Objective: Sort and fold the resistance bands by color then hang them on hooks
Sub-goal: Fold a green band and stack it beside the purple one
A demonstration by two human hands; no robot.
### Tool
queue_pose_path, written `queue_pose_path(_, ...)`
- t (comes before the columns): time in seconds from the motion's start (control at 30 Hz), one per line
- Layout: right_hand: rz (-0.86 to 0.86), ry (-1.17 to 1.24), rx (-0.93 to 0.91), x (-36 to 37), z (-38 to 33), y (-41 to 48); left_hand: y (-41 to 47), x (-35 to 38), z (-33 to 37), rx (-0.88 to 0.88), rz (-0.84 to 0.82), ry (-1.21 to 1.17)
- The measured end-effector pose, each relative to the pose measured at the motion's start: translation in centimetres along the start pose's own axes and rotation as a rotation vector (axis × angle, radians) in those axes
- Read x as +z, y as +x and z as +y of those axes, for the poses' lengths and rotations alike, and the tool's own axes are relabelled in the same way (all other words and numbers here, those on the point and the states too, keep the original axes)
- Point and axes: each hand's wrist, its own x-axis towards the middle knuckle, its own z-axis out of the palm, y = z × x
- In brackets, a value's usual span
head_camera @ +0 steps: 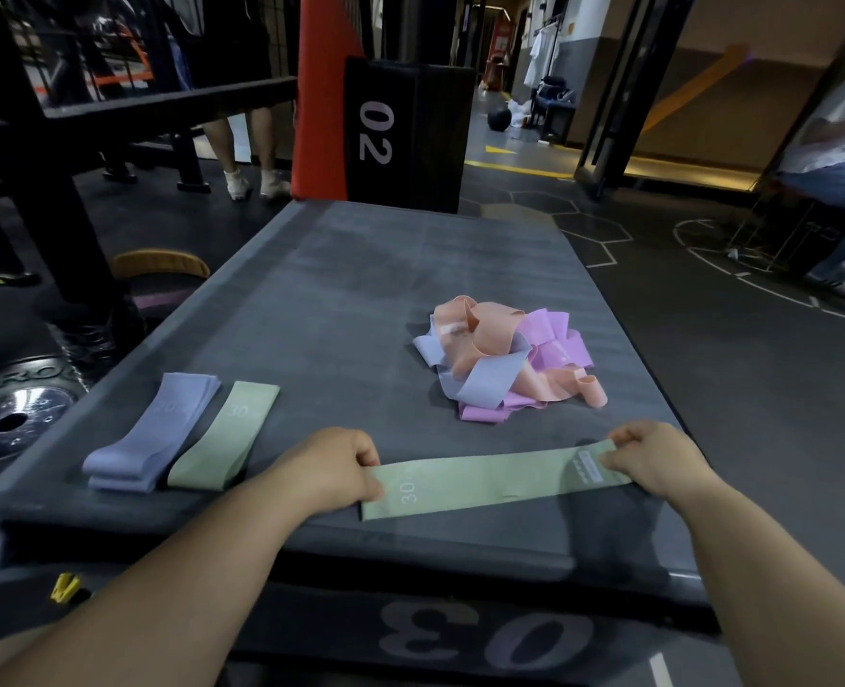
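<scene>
Holds a flat green band [489, 480] stretched crosswise along the near edge of the bench [336, 290], toward the near right corner. Pinches its left end with the left hand [328, 471], fingers curled down over the band beside a printed "30". Pinches its right end with the right hand [653, 458], fingers curled onto the end by a small white label. Appears to lie flat against the bench top between the two hands.

Near the left edge, toward the near left corner: a folded stack of lavender-blue bands [150, 431]. Just beside it on the right, a folded green band [224, 436] marked "30", angled the same way; cannot tell whether touching. Toward the right edge, beyond the held band and apart from it: a loose tangled pile [504, 359] of peach, pink and lavender-blue bands.

Past the far edge, a black upright pad [400, 136] marked "02". On the floor off the left edge, a weight plate [9, 423]. Far off to the right, a seated person [836, 156].
</scene>
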Motion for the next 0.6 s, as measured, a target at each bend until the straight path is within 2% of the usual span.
queue_pose_path(0.27,-0.002,0.041,0.007,0.12,-0.09,0.1,0.52,-0.07,-0.51,-0.073,0.106,-0.162)
queue_pose_path(0.43,-0.017,0.046,0.0,0.0,-0.16,-0.15,0.5,0.5,0.19,-0.128,0.057,-0.46)
queue_pose_path(0.6,0.009,0.125,0.008,0.1,0.22,0.29,0.94,0.53,0.1,-0.162,0.133,-0.598)
